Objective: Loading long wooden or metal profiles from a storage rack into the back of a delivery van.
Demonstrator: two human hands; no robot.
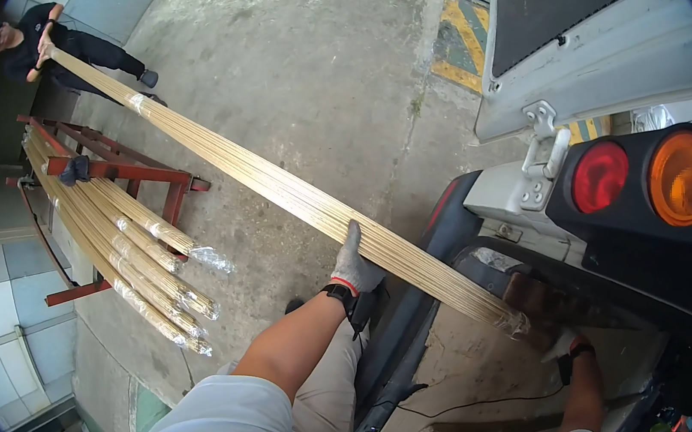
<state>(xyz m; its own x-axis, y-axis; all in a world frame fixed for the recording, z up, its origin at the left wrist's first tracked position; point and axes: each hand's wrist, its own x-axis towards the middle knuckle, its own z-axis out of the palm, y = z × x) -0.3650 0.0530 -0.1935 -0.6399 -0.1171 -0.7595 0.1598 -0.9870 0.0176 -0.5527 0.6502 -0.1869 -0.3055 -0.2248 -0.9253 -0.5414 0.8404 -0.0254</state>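
Note:
A long bundle of thin pale-yellow rods (273,186) runs from the upper left down to the lower right. My left hand (355,265), in a grey glove with a black wrist strap, grips the bundle from below near its middle. My right hand (566,346), also gloved, holds the near end of the bundle, just inside the back of a vehicle. Another person in dark clothes (53,45) holds the far end at the top left.
Several more wrapped rod bundles (141,267) lie on a red steel rack (133,169) at the left. The vehicle's open rear (504,378), its tail lights (643,175) and a raised white door (590,22) fill the right side. Concrete floor (301,57) lies between.

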